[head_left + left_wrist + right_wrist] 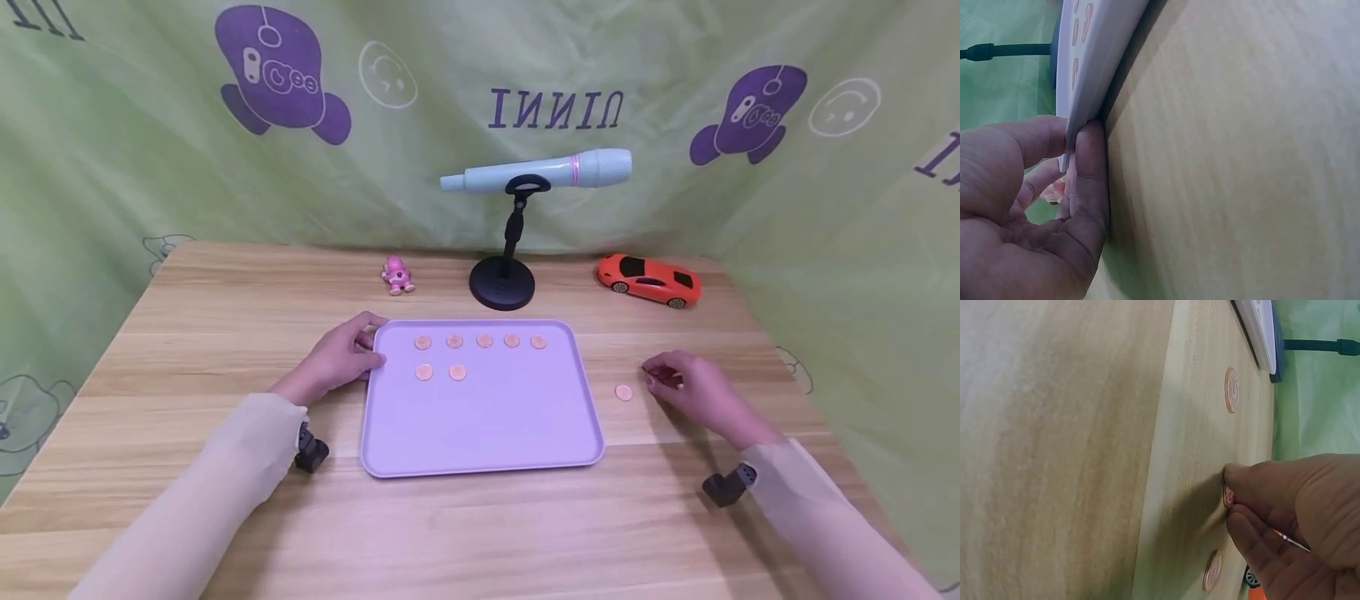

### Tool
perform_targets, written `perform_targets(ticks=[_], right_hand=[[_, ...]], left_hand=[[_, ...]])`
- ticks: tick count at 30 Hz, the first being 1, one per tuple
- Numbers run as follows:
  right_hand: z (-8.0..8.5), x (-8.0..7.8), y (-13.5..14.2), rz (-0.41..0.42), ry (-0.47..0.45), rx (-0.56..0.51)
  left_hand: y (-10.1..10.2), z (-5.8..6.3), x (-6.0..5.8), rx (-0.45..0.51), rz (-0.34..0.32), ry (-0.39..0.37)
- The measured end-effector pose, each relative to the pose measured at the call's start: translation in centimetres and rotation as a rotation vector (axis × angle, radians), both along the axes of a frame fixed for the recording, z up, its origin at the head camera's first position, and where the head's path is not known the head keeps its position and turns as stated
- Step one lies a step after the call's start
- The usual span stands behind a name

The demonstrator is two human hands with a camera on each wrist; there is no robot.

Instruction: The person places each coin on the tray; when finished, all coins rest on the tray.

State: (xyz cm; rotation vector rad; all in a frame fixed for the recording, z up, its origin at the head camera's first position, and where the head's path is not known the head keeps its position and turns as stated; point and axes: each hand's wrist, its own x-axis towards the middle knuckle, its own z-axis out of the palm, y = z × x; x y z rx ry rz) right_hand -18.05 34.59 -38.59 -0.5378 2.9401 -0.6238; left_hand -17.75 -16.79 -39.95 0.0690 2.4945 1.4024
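Pinching a coin (1229, 498) by its edge, the right hand (699, 390) likely finds it light, stiff; the left hand (339, 356) grips the tray (510, 425).

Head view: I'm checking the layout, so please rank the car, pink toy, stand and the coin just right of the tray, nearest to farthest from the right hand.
From the right hand:
1. Coin, between hand and tray
2. Car, at the back right
3. Stand, behind the tray
4. Pink toy, left of the stand
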Motion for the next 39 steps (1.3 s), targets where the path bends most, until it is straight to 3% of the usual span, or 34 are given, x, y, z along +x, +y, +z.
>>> perform_targets(ticks=[12, 24, 31, 39], right_hand=[[0.1, -0.9, -0.4, -0.036, -0.049, 0.044], [0.7, -1.1, -0.5, -0.064, -0.052, -0.039], [1.0, -1.9, -3.2, -0.16, -0.178, -0.225], [0.3, -3.3, -9.8, -0.134, -0.286, -0.45]], left_hand=[[0.0, -0.1, -0.1, -0.001, 0.009, -0.003], [0.0, 0.0, -0.1, 0.002, 0.011, -0.013], [0.1, -0.2, -0.2, 0.024, -0.001, -0.01], [-0.1, -0.2, -0.2, -0.005, 0.001, -0.007]])
